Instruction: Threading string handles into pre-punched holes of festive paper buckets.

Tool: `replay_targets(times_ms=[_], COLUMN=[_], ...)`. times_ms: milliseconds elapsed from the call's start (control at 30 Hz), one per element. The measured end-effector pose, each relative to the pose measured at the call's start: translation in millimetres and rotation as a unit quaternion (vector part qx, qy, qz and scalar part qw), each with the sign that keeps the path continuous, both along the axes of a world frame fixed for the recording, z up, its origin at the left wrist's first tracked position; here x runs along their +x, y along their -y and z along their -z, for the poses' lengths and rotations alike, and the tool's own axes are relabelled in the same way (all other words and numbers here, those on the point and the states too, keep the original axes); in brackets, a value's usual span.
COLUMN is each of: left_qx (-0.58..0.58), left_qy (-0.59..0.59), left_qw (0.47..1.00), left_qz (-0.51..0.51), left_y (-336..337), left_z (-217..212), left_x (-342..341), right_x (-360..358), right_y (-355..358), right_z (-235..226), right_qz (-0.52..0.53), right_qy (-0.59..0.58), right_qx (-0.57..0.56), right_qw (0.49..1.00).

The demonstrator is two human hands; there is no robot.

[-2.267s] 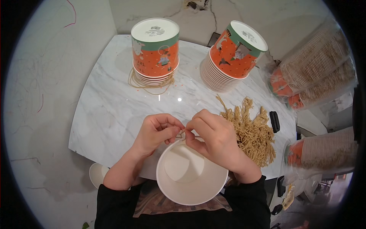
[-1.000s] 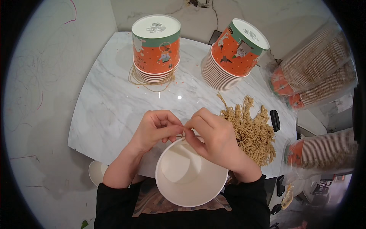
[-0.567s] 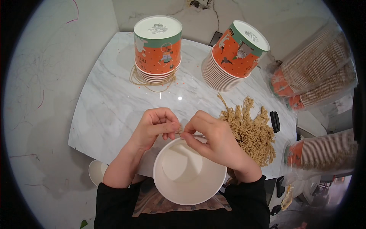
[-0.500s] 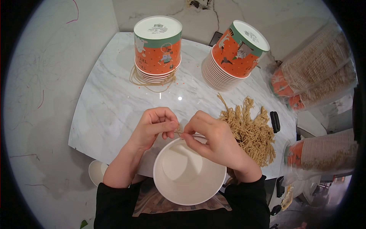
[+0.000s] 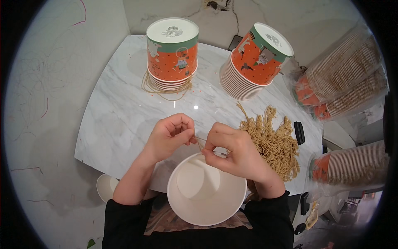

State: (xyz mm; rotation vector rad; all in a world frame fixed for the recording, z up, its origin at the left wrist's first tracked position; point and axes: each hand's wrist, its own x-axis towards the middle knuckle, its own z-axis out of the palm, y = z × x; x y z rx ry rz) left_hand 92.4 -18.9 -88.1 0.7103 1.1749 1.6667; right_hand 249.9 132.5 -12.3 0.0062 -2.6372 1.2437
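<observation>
Between my two hands runs a thin tan cord (image 5: 199,144), just above the far rim of a large paper bucket (image 5: 207,207). The bucket is white inside, and its mouth faces up toward me in front of my body. My left hand (image 5: 173,135) pinches the cord between thumb and fingertips. On the other side, my right hand (image 5: 232,147) pinches it too, its fingers over the bucket's rim. A heap of cut tan cords (image 5: 273,145) lies on the table beside my right hand.
Upside-down stacks of orange and green paper buckets, a left stack (image 5: 172,58) with cord loops round its base and a right stack (image 5: 257,62), stand on the marble table (image 5: 112,112). Bagged buckets (image 5: 340,74) are at right, near a black object (image 5: 299,133). A white bucket (image 5: 106,186) sits lower left.
My hands have drawn slightly apart, and more of the cord shows between them. My left hand has risen a little, while the bucket has shifted slightly toward me.
</observation>
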Motion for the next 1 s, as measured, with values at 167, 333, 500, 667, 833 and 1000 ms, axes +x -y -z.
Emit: replay_targets(times_ms=[167,333,500,667,833,1000], left_qx=[0.064,0.074,0.104,0.148,0.173,0.173], left_qy=[-0.304,-0.401,-0.45,-0.534,-0.43,-0.322], left_qw=[0.945,0.896,0.86,0.789,0.862,0.911], left_qz=[-0.099,-0.176,-0.217,-0.266,-0.205,-0.193], left_y=[-5.8,-10.0,-13.6,-16.3,-10.2,-11.8], left_z=[5.5,12.9,15.9,15.5,15.9,16.8], left_x=[6.9,12.6,13.2,10.2,3.2,6.7], right_x=[-2.4,-3.7,-3.5,-5.1,-9.0,-23.0], right_y=[-3.5,-5.5,-7.3,-8.2,-16.8,-20.9], right_z=[3.6,4.7,6.4,9.6,20.9,38.4], right_qz=[-0.024,-0.02,-0.02,-0.04,-0.019,0.017], right_qy=[0.004,0.021,0.016,-0.012,0.076,0.162], right_qx=[-0.037,-0.063,-0.069,-0.074,-0.168,-0.376], right_qw=[0.999,0.998,0.997,0.996,0.983,0.912])
